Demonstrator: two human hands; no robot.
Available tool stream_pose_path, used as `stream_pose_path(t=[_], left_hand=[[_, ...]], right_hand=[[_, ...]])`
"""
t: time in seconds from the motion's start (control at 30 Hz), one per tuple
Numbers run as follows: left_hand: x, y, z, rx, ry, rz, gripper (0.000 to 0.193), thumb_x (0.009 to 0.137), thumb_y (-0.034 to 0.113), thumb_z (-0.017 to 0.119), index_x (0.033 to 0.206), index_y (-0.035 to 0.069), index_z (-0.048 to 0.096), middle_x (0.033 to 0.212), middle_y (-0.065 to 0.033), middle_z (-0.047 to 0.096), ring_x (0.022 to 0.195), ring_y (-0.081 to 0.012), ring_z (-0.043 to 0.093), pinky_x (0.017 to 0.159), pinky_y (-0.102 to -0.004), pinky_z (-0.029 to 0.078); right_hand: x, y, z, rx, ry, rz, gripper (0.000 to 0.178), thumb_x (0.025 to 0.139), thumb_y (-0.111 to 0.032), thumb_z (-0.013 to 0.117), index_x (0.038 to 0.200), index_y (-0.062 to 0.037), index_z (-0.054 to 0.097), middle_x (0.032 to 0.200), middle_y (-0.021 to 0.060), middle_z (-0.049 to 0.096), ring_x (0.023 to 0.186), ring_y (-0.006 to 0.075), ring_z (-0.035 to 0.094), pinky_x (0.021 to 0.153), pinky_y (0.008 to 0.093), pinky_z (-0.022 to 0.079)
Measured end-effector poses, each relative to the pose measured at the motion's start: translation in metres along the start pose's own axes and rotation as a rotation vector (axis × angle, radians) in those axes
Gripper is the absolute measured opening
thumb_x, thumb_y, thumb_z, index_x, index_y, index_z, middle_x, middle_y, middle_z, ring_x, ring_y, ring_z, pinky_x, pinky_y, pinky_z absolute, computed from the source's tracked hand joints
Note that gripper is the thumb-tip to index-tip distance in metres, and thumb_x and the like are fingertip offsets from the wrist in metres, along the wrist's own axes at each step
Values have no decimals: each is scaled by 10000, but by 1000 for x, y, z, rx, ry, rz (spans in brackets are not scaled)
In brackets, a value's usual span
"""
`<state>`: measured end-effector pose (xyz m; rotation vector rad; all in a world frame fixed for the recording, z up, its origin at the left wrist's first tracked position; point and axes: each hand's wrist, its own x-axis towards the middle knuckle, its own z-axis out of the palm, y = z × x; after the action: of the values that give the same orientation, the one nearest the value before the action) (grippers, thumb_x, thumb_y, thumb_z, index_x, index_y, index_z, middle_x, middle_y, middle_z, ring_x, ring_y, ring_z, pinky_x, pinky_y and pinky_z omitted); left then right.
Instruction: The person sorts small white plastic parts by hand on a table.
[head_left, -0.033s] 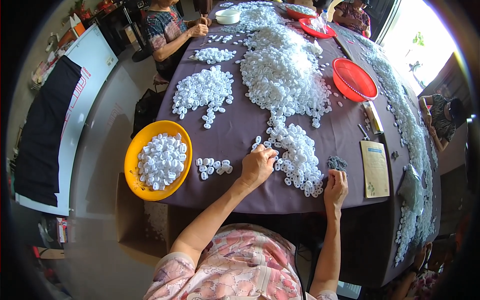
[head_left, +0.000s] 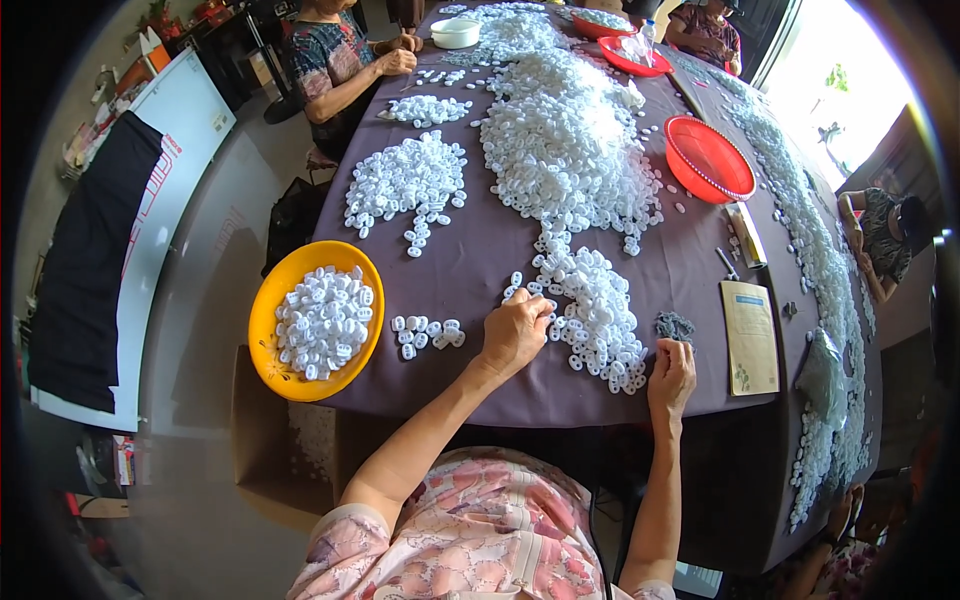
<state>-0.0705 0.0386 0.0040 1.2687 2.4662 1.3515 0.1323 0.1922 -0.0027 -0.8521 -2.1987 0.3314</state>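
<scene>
Noted left hand (head_left: 517, 330) at the left edge of the near pile (head_left: 600, 320) of white oval pieces, fingers curled in toward the pile; cannot tell about a piece inside the pinch. Noted right hand (head_left: 672, 378) just right of the near pile, fingers bent to the close edge of a dark grey stringy tangle (head_left: 674, 326), apparently touching; cannot tell about a firm grip. Hands well apart from each other.

Judged step: picking single pieces out of the near pile, with the tangle at the fingertips. Would call next for a fine pinch, lifting one piece without dragging neighbours and keeping strands clear of the pile.

Logged on the dark cloth-covered surface (head_left: 450, 390): left of the near pile, a small cluster (head_left: 428, 336), then a yellow bowl (head_left: 262, 320) filled with similar pieces; right of the near pile, past the tangle, a kraft-brown packet (head_left: 750, 340); beyond the near pile, a large white heap (head_left: 560, 140) and, to its right, a red basket (head_left: 705, 160).

Room: co-worker (head_left: 330, 75) far beyond and left of the near pile; bright opening (head_left: 840, 90) far beyond and right; open cardboard box (head_left: 265, 480) lower left.
</scene>
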Motion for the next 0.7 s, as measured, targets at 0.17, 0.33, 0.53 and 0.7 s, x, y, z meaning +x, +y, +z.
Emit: stream_pose_path(t=[0.17,0.33,0.53,0.7], left_hand=[[-1,-4,0,-4,-10,4,86,745,83,669,828,65,661,790,-76,594,674,-243,608,614,-348,493],[10,0,5,42,72,52,91,747,53,639,833,71,664,840,-68,595,777,-245,593,678,-350,488],[41,-20,8,213,151,284,171,728,25,613,881,75,671,989,-5,620,902,-233,521,816,-345,428],[25,-26,2,171,65,333,116,736,33,614,819,93,670,932,11,642,898,-218,540,785,-359,420]], right_hand=[[1,-2,-2,0,1,6,42,828,-28,545,859,-49,567,812,94,558,758,296,564,661,379,455],[0,-1,-1,-4,14,-16,28,830,-34,554,850,-48,568,811,94,561,761,295,571,654,376,459],[-1,-1,1,-12,7,-13,30,820,-30,563,844,-48,567,807,94,561,758,294,572,654,376,460],[1,-2,0,-10,11,-11,37,816,-24,562,844,-47,566,807,94,558,756,295,571,652,376,459]])
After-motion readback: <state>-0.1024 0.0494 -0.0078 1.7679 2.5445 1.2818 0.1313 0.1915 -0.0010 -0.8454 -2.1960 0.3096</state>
